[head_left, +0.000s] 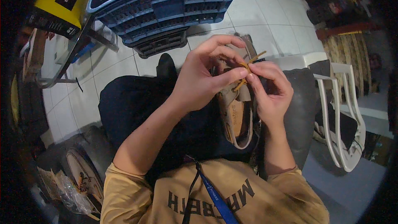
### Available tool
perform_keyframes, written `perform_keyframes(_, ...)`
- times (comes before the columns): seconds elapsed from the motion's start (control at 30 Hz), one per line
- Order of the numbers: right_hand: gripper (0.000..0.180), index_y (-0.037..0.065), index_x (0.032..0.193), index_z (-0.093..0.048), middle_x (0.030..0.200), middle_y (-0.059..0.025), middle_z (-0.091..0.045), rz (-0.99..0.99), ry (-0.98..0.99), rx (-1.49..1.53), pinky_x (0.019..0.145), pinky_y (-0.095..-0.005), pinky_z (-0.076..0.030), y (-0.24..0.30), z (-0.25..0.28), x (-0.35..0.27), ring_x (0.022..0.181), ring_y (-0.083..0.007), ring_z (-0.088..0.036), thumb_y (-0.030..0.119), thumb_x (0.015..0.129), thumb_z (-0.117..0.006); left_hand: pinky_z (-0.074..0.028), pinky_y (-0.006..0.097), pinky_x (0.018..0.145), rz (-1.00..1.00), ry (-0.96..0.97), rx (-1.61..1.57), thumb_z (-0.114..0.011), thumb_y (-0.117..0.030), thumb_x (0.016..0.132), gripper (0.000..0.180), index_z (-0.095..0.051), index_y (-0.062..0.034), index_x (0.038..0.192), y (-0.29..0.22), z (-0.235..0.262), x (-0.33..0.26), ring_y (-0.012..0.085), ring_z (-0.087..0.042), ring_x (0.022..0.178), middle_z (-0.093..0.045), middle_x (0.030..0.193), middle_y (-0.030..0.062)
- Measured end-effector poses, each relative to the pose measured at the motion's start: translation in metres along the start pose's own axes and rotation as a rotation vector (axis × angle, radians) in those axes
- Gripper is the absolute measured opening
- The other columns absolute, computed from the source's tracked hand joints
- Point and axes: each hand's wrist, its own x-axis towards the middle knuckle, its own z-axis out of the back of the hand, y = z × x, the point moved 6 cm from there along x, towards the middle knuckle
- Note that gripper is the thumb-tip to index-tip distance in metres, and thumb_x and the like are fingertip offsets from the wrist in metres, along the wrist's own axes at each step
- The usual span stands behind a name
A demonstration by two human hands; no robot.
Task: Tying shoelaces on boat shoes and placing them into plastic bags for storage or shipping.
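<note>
A grey-beige boat shoe point(224, 104) with a tan insole rests on my lap, its heel toward me. Above its opening, my left hand point(210, 68) and my right hand point(270, 84) meet, both closed in a pinch on a yellowish-tan shoelace point(241, 84). One lace end sticks up past the fingertips toward the far right. Part of the lace crossing is hidden by my fingers, so I cannot tell whether it is knotted. The shoe's front is partly covered by my left hand.
Another boat shoe point(85, 170) lies on the dark seat at my left, beside clear plastic wrap point(68, 188). A blue crate point(168, 10) stands ahead, with a yellow box point(62, 2) on a glass-topped table to its left. At right is a white plastic chair point(338, 112).
</note>
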Motion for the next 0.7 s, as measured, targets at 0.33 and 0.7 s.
perform_keyframes(0.33,0.022,-0.003,0.106,-0.075,0.103,-0.0124,-0.075,-0.340,-0.053,0.204,0.087,-0.0304,-0.052,-0.012,-0.005,-0.005,0.094,-0.0202,-0.069,-0.002,0.084,-0.079,-0.036,0.019,0.070,-0.104,-0.003,0.094,-0.080,-0.007,0.086,0.033,-0.065,-0.0047,0.115,0.000,0.002,0.002,-0.0001,-0.051,0.083,-0.064,0.108,-0.0025)
perform_keyframes(0.7,0.027,0.002,0.107,-0.079,0.094,-0.0103,-0.073,0.082,0.012,-0.282,0.082,-0.0312,-0.054,0.024,-0.006,0.009,0.090,-0.0222,-0.070,-0.004,0.080,-0.079,-0.047,0.022,0.081,0.034,-0.012,-0.147,-0.081,-0.007,0.085,0.035,-0.063,-0.0027,0.115,-0.008,0.004,-0.001,0.0062,-0.065,0.092,-0.072,0.101,0.0034)
